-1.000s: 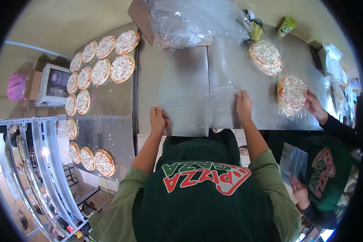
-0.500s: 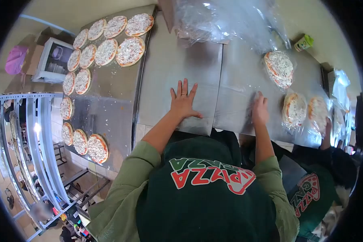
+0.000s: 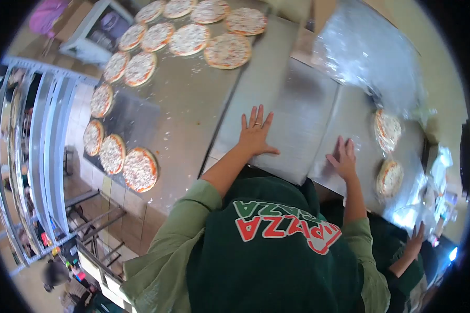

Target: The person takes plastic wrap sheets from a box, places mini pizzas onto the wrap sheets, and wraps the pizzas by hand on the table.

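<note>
My left hand (image 3: 256,135) rests on the metal table (image 3: 302,101) with its fingers spread wide and nothing in it. To its right, my right hand (image 3: 345,160) also lies on the metal surface, fingers apart and holding nothing. Beyond that hand are a pizza in clear plastic (image 3: 388,131) and another wrapped pizza (image 3: 389,178) nearer the front edge. On the left-hand worktop, uncooked pizzas topped with white shreds stand in rows, among them a large pizza (image 3: 227,50) and a pizza at the front edge (image 3: 140,169).
A heap of clear plastic bags (image 3: 368,52) lies at the back, beside cardboard (image 3: 304,48). At right, a co-worker's hand (image 3: 414,244) is raised near the table edge. A metal rack (image 3: 52,156) stands on the left, with a white cabinet (image 3: 96,34) behind it.
The view has turned toward the left. My right hand has spread its fingers and lies nearer my left hand. The co-worker's hand has come away from the wrapped pizzas.
</note>
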`<state>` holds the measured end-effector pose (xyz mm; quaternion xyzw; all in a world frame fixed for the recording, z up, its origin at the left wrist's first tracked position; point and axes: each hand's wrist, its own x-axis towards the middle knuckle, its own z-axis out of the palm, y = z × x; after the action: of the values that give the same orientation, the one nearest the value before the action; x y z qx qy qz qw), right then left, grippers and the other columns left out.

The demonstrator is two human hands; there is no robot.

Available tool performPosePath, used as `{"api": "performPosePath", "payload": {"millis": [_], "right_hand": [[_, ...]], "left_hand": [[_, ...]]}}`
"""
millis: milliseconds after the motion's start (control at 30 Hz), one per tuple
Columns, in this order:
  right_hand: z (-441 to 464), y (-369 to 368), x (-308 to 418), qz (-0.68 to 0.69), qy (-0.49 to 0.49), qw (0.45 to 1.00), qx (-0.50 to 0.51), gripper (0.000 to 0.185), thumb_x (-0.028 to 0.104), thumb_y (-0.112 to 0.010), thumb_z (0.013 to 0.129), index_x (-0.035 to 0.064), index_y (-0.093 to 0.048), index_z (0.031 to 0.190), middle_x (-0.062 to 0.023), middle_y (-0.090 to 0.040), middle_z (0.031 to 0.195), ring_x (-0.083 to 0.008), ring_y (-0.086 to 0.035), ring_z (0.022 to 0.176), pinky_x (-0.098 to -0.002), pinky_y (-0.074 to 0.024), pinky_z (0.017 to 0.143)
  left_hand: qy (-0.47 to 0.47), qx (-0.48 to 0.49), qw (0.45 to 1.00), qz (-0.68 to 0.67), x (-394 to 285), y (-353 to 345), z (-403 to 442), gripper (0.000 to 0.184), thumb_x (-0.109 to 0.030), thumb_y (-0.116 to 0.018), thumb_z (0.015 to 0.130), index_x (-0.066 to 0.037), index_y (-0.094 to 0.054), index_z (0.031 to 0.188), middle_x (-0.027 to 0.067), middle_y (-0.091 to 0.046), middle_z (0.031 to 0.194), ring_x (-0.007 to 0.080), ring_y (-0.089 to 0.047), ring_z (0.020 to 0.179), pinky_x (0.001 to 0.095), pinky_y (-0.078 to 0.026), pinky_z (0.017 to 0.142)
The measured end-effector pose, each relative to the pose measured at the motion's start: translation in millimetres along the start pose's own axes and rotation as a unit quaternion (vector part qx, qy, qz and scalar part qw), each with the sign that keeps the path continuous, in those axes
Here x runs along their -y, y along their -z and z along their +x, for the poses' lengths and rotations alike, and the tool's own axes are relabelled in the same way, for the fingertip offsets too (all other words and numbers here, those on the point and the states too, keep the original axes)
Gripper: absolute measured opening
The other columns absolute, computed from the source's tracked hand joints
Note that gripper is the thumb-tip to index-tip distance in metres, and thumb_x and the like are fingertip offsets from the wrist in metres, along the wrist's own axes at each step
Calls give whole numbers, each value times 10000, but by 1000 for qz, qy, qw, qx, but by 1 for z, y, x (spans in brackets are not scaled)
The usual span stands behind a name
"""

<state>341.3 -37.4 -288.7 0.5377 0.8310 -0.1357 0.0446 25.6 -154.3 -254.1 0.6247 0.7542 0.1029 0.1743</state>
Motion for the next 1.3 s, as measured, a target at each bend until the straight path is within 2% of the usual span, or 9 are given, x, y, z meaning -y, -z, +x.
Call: {"api": "performPosePath", "payload": {"millis": [200, 300, 467, 567, 667, 800, 1033, 1200, 1300], "right_hand": [[2, 6, 4, 22, 77, 996, -34, 686, 302, -664, 714, 159, -386, 1326, -202, -344, 1312, -359, -320, 1227, -430, -292, 995], [4, -9, -3, 65, 68, 994, -53, 630, 205, -638, 733, 159, -399, 1314, -171, -378, 1272, -334, -358, 1180, -430, -291, 992], [11, -13, -10, 70, 48, 995, -47, 600, 153, -629, 736, 156, -415, 1297, -147, -390, 1263, -319, -367, 1174, -427, -286, 995], [11, -12, -11, 71, 39, 996, -43, 587, 147, -628, 734, 158, -428, 1285, -139, -402, 1255, -312, -375, 1170, -424, -287, 994], [17, -19, -23, 82, 62, 993, -57, 572, 140, -627, 731, 156, -440, 1271, -136, -417, 1240, -306, -381, 1167, -418, -291, 992], [15, -13, -20, 53, 76, 993, -74, 557, 126, -622, 731, 145, -447, 1259, -141, -435, 1211, -306, -387, 1158, -410, -306, 981], [-4, -10, -1, 19, -23, 997, -72, 552, 209, -623, 759, 139, -429, 1271, -146, -397, 1225, -351, -393, 1126, -445, -347, 938], [-17, 16, 20, 33, -115, 992, -27, 543, 260, -618, 769, 98, -430, 1251, -134, -378, 1280, -357, -391, 1143, -467, -364, 925], [-22, -3, 3, 74, -58, 991, -98, 500, 200, -602, 769, 71, -445, 1226, -128, -411, 1255, -340, -421, 1118, -441, -377, 917]], "left_hand": [[204, -432, 867, -141, 122, 42, -99, 488, -249, -619, 781, -38, -444, 1184, 191, -402, 1213, 339, -384, 1110, 441, -302, 959], [402, -609, 596, -333, 190, 30, -193, 419, -237, -507, 859, -27, -366, 1193, 109, -409, 1126, 223, -438, 1012, 364, -363, 881], [562, -548, 292, -546, 196, 54, -287, 710, -581, -404, 841, -18, -302, 1263, 125, -395, 1122, 230, -422, 1004, 392, -342, 878], [553, -467, 217, -655, 203, 69, -296, 855, -699, -342, 790, -16, -281, 1300, 130, -393, 1139, 247, -429, 987, 392, -340, 855], [-127, -145, 351, -916, 283, -8, -348, 931, -751, -234, 775, -8, -257, 1336, 152, -378, 1245, 303, -405, 1115, 462, -339, 916], [242, -462, 283, -805, 233, 45, -270, 942, -765, -114, 763, -56, -221, 1375, 156, -287, 1381, 362, -246, 1278, 567, -218, 1021], [108, -526, 256, -804, 203, 63, -174, 854, -739, -172, 783, -139, -245, 1385, 139, -246, 1424, 349, -210, 1313, 582, -192, 1038], [86, -399, 424, -808, 156, 58, -110, 775, -659, -408, 778, -138, -334, 1348, 130, -328, 1385, 350, -335, 1249, 551, -271, 1017], [85, -160, 402, -898, 109, 30, -62, 814, -709, -354, 769, -138, -331, 1349, 145, -329, 1380, 369, -341, 1240, 561, -297, 995]]}}
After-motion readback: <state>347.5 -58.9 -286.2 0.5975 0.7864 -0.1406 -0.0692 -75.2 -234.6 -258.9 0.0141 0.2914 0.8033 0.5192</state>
